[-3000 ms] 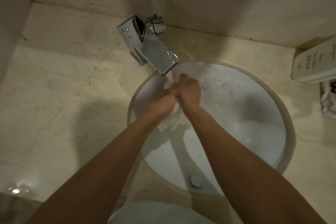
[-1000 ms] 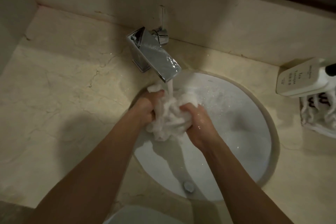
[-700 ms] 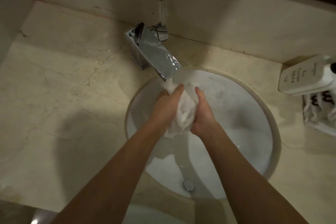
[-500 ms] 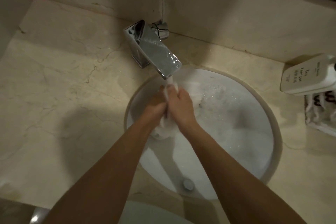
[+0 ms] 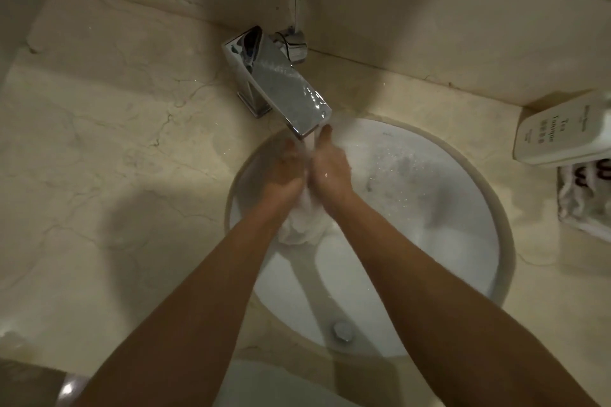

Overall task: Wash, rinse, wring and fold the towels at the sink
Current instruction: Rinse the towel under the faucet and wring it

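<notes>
We press left hand (image 5: 284, 175) and right hand (image 5: 330, 172) together, squeezing the white towel (image 5: 301, 225) under faucet (image 5: 281, 86) water, over the sink (image 5: 446, 241).

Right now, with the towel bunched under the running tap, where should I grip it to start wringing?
Probably grip the towel by its bunched tail, which hangs free below both palms, coming from the near side. The upper part is sandwiched between the left hand and right hand under the faucet, so only that lower wad is exposed.
</notes>
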The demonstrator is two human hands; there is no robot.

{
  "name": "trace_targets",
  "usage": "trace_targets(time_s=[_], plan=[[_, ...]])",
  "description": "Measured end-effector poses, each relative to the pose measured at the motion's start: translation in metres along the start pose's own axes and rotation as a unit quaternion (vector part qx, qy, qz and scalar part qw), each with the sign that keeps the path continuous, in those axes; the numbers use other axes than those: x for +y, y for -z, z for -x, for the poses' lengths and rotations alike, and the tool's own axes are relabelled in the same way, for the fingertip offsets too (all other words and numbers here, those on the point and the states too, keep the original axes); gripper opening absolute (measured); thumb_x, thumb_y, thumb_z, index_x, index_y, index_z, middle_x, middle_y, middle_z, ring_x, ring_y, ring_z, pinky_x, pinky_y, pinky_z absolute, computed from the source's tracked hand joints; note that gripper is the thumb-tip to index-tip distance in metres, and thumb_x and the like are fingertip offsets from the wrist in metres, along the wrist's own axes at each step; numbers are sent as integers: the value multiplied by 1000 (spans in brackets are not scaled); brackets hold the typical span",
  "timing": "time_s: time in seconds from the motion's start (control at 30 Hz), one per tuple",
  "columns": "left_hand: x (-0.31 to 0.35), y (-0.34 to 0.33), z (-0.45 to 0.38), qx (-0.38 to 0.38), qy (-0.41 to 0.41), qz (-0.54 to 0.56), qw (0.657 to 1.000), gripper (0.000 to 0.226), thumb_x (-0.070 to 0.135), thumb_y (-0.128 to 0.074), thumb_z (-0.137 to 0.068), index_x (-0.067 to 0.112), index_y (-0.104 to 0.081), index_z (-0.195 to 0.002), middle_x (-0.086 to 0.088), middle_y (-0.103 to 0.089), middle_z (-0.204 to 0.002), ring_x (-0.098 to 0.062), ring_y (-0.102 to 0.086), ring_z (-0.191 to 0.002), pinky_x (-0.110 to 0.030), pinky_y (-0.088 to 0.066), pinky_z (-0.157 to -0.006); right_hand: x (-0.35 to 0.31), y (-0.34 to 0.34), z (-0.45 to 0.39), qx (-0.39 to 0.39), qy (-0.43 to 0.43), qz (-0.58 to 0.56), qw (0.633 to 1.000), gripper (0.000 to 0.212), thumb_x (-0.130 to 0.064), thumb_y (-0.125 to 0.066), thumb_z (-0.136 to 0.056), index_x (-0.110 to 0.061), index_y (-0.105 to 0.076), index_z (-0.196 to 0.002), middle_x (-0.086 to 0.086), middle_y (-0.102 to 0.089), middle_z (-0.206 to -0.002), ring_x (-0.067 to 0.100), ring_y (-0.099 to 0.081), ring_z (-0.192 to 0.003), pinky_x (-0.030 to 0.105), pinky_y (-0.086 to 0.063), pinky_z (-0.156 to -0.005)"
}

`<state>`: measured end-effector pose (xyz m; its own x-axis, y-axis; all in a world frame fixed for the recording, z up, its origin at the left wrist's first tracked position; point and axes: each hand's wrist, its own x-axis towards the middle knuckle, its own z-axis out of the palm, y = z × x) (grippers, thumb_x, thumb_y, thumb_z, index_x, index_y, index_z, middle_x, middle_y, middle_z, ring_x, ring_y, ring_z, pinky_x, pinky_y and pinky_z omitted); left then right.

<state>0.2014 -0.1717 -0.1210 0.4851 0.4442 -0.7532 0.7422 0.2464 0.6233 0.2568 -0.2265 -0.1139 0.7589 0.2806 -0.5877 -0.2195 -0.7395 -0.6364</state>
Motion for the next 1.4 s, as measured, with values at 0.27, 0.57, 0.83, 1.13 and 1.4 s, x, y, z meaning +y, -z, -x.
trace_targets(time_s=[0.27, 0.57, 0.83, 1.13, 1.4], plan=[[-34, 17, 16, -39, 60, 43, 996, 27, 25, -53, -98, 7, -68, -82, -1, -73, -69, -8, -70, -68, -17, -54, -63, 78, 5, 40, -91, -237, -518, 817, 25, -7, -48, -98, 5, -66, -109, 21, -69, -111, 32, -66, -106, 46, -50, -101], [-36, 43, 39, -191, 226, 393, 871, 47, 20, -38, -81, -8, -68, -104, -25, -70, -105, -40, -69, -92, -47, -59, -77, 100, 39, 71, -239, -205, -663, 679, 59, -44, -46, -98, 1, -57, -134, 25, -61, -129, 39, -63, -114, 49, -54, -95], [-12, 26, 15, -81, 106, 241, 961, 31, 41, -54, -97, 14, -67, -103, -10, -70, -103, -22, -67, -94, -38, -50, -98, 47, 47, 78, -141, -27, -319, 937, 36, -37, -67, -91, -9, -71, -114, 13, -74, -108, 32, -69, -106, 43, -56, -89], [0, -6, 14, 15, -36, 10, 999, 36, 42, -39, -104, 16, -62, -110, 3, -61, -88, -13, -59, -77, -20, -48, -61, 6, 15, 29, -14, -31, -123, 992, 56, -54, -35, -93, -11, -68, -108, 13, -68, -107, 31, -62, -103, 43, -47, -98], [-5, 1, 2, 42, -64, -69, 995, 43, 41, -40, -104, 8, -61, -121, -8, -63, -110, -24, -61, -108, -19, -43, -71, 6, -4, 14, 32, -90, -148, 984, 46, -45, -35, -99, -13, -66, -92, 13, -67, -98, 35, -61, -101, 41, -47, -89]])
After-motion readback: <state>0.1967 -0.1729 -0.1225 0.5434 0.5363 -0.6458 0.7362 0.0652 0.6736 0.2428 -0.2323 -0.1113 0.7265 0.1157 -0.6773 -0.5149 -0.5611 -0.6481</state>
